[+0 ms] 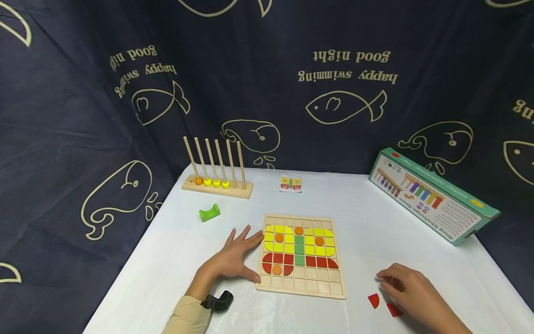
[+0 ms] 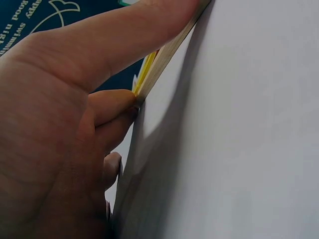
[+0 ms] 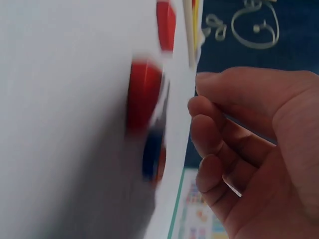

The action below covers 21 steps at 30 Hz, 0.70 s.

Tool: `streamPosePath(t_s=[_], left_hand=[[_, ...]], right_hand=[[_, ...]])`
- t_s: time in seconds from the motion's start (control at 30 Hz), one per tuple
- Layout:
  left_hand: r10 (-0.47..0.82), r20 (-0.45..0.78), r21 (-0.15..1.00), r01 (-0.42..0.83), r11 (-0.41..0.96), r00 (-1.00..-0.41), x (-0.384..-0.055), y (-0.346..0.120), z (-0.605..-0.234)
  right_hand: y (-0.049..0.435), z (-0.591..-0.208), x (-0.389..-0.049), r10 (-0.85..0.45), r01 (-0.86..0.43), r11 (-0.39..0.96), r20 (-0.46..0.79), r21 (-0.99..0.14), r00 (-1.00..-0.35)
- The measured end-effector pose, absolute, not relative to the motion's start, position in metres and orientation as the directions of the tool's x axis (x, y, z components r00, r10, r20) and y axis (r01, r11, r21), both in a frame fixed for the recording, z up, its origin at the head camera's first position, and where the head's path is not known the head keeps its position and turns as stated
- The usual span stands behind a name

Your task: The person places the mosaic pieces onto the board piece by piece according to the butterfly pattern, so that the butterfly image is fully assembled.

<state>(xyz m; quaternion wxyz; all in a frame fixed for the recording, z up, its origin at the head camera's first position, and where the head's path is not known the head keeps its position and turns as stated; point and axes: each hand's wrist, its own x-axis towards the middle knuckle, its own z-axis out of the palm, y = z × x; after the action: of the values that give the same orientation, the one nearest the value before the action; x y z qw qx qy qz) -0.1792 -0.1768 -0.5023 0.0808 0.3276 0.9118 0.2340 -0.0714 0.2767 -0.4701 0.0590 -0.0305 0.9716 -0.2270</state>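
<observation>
A square wooden grid board (image 1: 275, 281) lies on the white table, bearing yellow, red and green tiles and several orange discs in a butterfly-like pattern. Spread along its left side, my left hand (image 1: 234, 257) touches the edge with its thumb and fingertips. To the right of the board, my right hand (image 1: 410, 292) hovers low with loosely bent fingers and nothing visible between them. A red quarter-round tile (image 1: 373, 301) and another red tile (image 1: 394, 310), partly covered by the hand, lie beneath it. The right wrist view also shows a blue piece (image 3: 152, 154) close by.
Behind the board is a small picture card (image 1: 290, 184) with a similar pattern. A wooden peg stand (image 1: 233, 190) with beads is at the back left, near a green curved block (image 1: 210, 213). A long game box (image 1: 429, 197) stands at the right.
</observation>
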Motion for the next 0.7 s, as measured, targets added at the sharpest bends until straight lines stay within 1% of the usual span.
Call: streamPosePath(t_s=[0.1,0.23,0.33,0.4,0.53,0.7], left_hand=[[0.633,0.004,0.476,0.558,0.680,-0.774,-0.180,-0.177,-0.503],[0.630,0.000,0.473,0.556,0.684,-0.776,-0.180,-0.177,-0.503],[0.630,-0.001,0.473,0.555,0.685,-0.777,-0.179,-0.178,-0.504],[0.629,-0.003,0.472,0.554,0.686,-0.777,-0.179,-0.178,-0.503],[0.627,-0.002,0.469,0.554,0.688,-0.779,-0.179,-0.178,-0.503],[0.633,-0.004,0.468,0.558,0.686,-0.774,-0.179,-0.178,-0.502]], right_hand=[[0.293,-0.472,-0.065,-0.051,0.032,0.886,-0.167,-0.462,-0.985],[0.309,-0.474,-0.058,-0.028,0.118,0.861,-0.278,-0.495,-0.960],[0.315,-0.476,-0.056,-0.037,0.142,0.849,-0.326,-0.509,-0.945],[0.317,-0.478,-0.056,-0.034,0.153,0.846,-0.338,-0.510,-0.940],[0.317,-0.481,-0.058,-0.038,0.137,0.853,-0.322,-0.504,-0.946],[0.307,-0.481,-0.061,-0.039,0.091,0.876,-0.257,-0.474,-0.966]])
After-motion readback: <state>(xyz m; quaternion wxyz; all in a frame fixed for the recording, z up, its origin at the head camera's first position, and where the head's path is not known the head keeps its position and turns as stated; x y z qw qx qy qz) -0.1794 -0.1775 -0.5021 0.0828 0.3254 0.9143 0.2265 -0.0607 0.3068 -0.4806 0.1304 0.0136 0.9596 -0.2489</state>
